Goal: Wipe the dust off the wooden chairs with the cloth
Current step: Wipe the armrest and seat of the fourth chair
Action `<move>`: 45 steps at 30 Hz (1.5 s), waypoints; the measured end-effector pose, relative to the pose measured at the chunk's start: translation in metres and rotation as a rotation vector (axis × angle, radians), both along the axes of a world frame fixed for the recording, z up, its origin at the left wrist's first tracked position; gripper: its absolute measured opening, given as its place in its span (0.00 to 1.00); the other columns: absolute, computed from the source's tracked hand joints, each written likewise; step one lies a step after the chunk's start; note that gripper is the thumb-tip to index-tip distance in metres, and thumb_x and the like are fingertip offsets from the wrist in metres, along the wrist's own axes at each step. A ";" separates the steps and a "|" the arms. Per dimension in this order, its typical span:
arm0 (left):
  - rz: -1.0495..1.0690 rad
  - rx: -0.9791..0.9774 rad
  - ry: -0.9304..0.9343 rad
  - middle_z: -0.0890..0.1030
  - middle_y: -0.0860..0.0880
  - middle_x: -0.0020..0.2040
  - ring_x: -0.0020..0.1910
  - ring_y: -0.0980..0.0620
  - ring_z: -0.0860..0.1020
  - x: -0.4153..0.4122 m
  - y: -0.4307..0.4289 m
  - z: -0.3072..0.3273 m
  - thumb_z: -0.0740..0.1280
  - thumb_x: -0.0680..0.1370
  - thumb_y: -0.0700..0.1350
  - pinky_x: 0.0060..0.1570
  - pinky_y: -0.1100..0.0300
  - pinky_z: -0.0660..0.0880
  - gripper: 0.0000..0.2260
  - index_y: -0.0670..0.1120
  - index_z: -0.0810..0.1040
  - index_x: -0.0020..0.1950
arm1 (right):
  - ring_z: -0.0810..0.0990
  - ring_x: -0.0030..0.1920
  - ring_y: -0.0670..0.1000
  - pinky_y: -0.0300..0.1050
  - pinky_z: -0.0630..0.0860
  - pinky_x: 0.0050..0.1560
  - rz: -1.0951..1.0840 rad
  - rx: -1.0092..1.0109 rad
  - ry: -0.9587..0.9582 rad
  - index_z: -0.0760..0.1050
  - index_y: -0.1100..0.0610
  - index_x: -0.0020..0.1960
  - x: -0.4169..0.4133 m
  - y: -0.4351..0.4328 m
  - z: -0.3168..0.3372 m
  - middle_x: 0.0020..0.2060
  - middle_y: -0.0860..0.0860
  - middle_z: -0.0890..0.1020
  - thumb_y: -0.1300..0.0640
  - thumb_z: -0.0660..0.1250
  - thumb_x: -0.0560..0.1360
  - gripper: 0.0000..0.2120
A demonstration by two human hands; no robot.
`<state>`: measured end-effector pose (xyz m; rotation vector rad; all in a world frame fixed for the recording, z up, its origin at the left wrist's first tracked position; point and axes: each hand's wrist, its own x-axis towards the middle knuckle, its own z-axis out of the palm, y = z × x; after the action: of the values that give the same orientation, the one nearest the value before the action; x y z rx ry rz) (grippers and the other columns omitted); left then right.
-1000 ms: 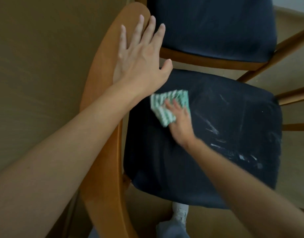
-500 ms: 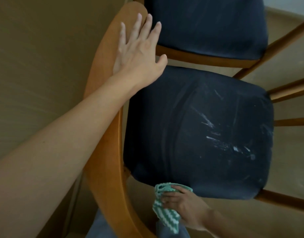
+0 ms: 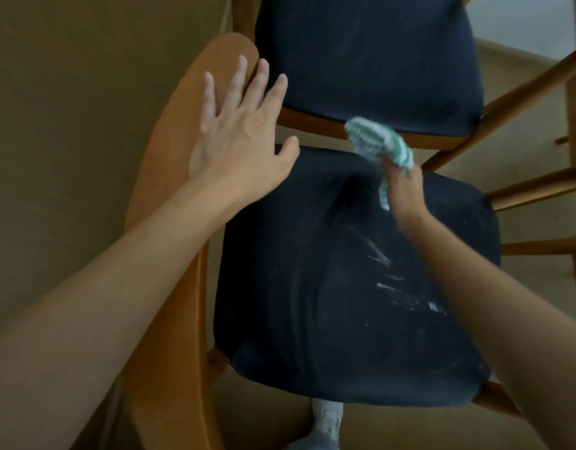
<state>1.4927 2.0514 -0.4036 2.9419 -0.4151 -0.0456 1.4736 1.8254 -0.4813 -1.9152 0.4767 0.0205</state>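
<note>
Left hand (image 3: 238,141) flat, fingers apart, on chair back (image 3: 156,177), likely steadying; right hand (image 3: 405,196) grip clamped on cloth (image 3: 377,141) at dusty seat's (image 3: 312,287) far edge.

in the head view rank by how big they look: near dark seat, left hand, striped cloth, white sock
1. near dark seat
2. left hand, closer to camera
3. striped cloth and white sock look alike; sock partly hidden

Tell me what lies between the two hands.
In the head view, only the bare dark seat cushion lies between the left hand and the right hand, which grips the cloth.
</note>
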 end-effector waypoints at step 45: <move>-0.242 -0.194 0.306 0.48 0.49 0.78 0.76 0.53 0.47 -0.051 -0.033 -0.026 0.57 0.81 0.51 0.71 0.60 0.42 0.28 0.49 0.49 0.77 | 0.71 0.26 0.39 0.37 0.69 0.31 0.338 0.001 0.296 0.79 0.66 0.45 -0.163 -0.036 -0.003 0.23 0.44 0.76 0.57 0.60 0.77 0.14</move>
<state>1.4422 2.0187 -0.4295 2.6205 -0.6798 -0.4519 1.3101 1.7891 -0.4844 -1.9812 0.3414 0.5293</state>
